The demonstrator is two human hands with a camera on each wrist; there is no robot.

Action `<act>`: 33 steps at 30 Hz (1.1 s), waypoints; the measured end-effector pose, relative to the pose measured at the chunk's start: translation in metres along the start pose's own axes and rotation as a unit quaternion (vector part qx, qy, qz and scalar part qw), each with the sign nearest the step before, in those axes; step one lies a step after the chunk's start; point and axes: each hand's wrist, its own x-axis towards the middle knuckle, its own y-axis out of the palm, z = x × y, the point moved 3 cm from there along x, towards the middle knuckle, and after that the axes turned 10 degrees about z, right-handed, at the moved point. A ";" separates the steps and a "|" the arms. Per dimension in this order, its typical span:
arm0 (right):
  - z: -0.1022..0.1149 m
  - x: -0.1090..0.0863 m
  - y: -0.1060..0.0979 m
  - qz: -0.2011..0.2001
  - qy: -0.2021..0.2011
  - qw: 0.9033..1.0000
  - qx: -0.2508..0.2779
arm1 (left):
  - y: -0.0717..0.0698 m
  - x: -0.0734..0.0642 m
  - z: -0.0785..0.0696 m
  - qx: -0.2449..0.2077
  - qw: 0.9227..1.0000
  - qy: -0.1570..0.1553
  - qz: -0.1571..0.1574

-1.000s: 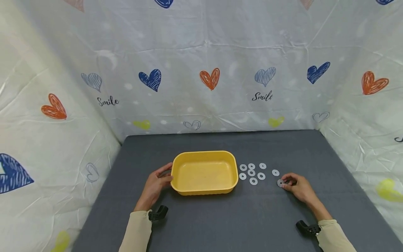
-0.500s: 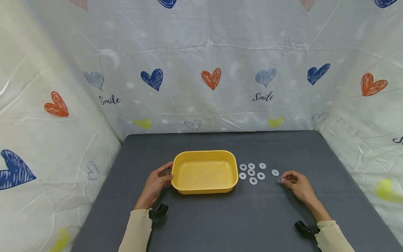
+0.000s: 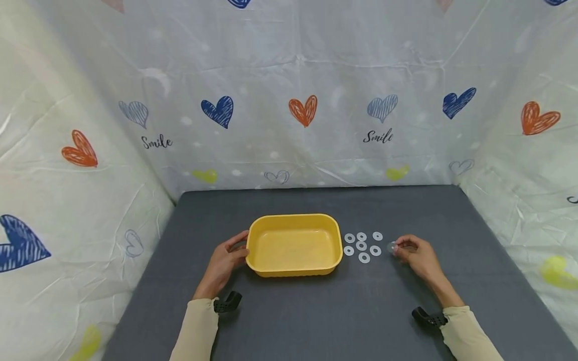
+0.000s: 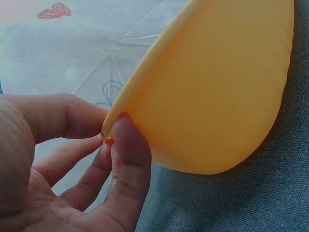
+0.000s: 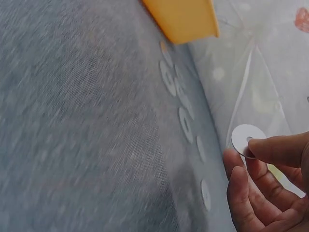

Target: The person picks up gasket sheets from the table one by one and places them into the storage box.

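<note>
A yellow rectangular plastic tray (image 3: pixel 294 273) stands on the dark cloth in the head view. My left hand (image 3: pixel 221 265) holds its left end; in the left wrist view, thumb and fingers pinch the rim beside the yellow wall (image 4: pixel 207 96). To the right, my right hand (image 3: pixel 419 258) pinches a flat white washer (image 5: pixel 241 137) with a small centre hole, raised off the cloth. Several like washers (image 3: pixel 364 257) lie flat between the tray and that hand. One washer (image 5: pixel 205 195) lies close below the right hand in its wrist view.
Dark grey cloth (image 3: pixel 298 321) covers the table. White curtains (image 3: pixel 334 125) printed with hearts and "Smile" enclose the back and both sides. A black strap device sits on each wrist.
My right hand has lifted a washer off the cloth and moved left and away from the person, over where another washer lay. The left hand and tray stay put.
</note>
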 end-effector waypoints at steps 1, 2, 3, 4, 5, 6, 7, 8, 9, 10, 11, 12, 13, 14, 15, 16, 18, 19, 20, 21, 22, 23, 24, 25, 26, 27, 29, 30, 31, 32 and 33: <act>0.002 0.001 0.001 -0.001 0.001 1.000 -0.001 | 0.000 0.000 0.000 -0.001 1.000 0.002 0.000; 0.004 0.003 0.001 -0.001 0.002 1.000 0.004 | 0.000 0.000 0.000 -0.001 1.000 0.003 0.002; 0.006 0.004 0.002 -0.001 0.002 1.000 0.007 | 0.000 0.000 0.000 -0.004 1.000 0.003 0.001; 0.008 0.006 0.003 -0.002 0.003 1.000 0.009 | 0.001 0.001 0.000 -0.005 1.000 0.002 0.001; 0.010 0.008 0.004 -0.001 0.003 1.000 0.015 | 0.001 0.001 0.000 -0.007 1.000 0.001 0.001; 0.013 0.009 0.005 0.000 0.003 1.000 0.023 | 0.001 0.001 0.001 -0.009 1.000 -0.001 0.001; 0.015 0.011 0.007 0.002 0.002 0.999 0.033 | 0.001 0.000 0.001 -0.012 1.000 -0.002 0.000; 0.017 0.013 0.009 0.004 0.001 0.999 0.043 | 0.001 0.000 0.002 -0.011 1.000 0.000 0.002; 0.020 0.014 0.011 0.007 -0.001 0.999 0.051 | 0.001 0.000 0.002 -0.014 1.000 -0.001 0.001; 0.022 0.016 0.013 0.010 0.000 0.998 0.060 | 0.001 0.000 0.003 -0.016 1.000 -0.001 0.001; 0.024 0.017 0.014 0.012 -0.001 0.998 0.069 | 0.001 -0.001 0.003 -0.018 1.000 -0.001 0.001; 0.026 0.018 0.016 0.014 -0.002 0.997 0.077 | 0.002 -0.001 0.003 -0.019 1.000 -0.001 0.003; 0.027 0.019 0.018 0.017 -0.004 0.997 0.080 | 0.002 -0.001 0.003 -0.018 1.000 0.000 0.004; 0.029 0.019 0.020 0.018 -0.004 0.996 0.082 | 0.002 0.000 0.003 -0.017 1.000 0.001 0.006; 0.031 0.020 0.021 0.020 -0.006 0.996 0.085 | 0.002 0.000 0.003 -0.018 1.000 0.001 0.006; 0.033 0.021 0.023 0.020 -0.006 0.996 0.086 | 0.002 0.000 0.003 -0.016 1.000 0.003 0.007; 0.036 0.023 0.028 0.023 -0.006 0.995 0.092 | 0.001 0.001 0.003 -0.009 1.000 0.007 0.009; 0.038 0.024 0.030 0.025 -0.007 0.995 0.094 | 0.000 0.001 0.002 -0.006 1.000 0.008 0.009; 0.040 0.026 0.032 0.026 -0.007 0.995 0.100 | -0.001 0.002 0.002 -0.004 1.000 0.008 0.010; 0.042 0.027 0.034 0.027 -0.007 0.994 0.104 | -0.001 0.002 0.002 -0.003 1.000 0.006 0.010; 0.044 0.029 0.036 0.028 -0.007 0.994 0.110 | -0.002 0.002 0.002 -0.002 1.000 0.004 0.012; 0.047 0.030 0.038 0.029 -0.009 0.993 0.113 | -0.002 0.002 0.002 -0.003 1.000 0.003 0.012; 0.049 0.032 0.040 0.030 -0.012 0.993 0.116 | -0.003 0.002 0.002 -0.004 1.000 0.002 0.012; 0.051 0.034 0.042 0.031 -0.015 0.992 0.120 | -0.004 0.002 0.002 -0.005 1.000 0.002 0.012; 0.054 0.035 0.044 0.031 -0.017 0.992 0.125 | -0.004 0.002 0.002 -0.007 1.000 0.003 0.011; 0.056 0.036 0.045 0.031 -0.018 0.991 0.129 | -0.004 0.003 0.002 -0.008 1.000 0.005 0.011; 0.061 0.037 0.049 0.033 -0.020 0.990 0.135 | -0.003 0.003 0.002 -0.009 1.000 0.011 0.012; 0.064 0.037 0.050 0.034 -0.021 0.989 0.141 | -0.003 0.003 0.002 -0.010 1.000 0.013 0.014; 0.066 0.037 0.052 0.036 -0.020 0.989 0.145 | -0.002 0.002 0.002 -0.012 1.000 0.015 0.016; 0.069 0.037 0.053 0.037 -0.018 0.988 0.149 | -0.001 0.002 0.002 -0.015 1.000 0.016 0.019; 0.071 0.037 0.054 0.040 -0.018 0.988 0.150 | -0.001 0.001 0.003 -0.016 0.999 0.017 0.021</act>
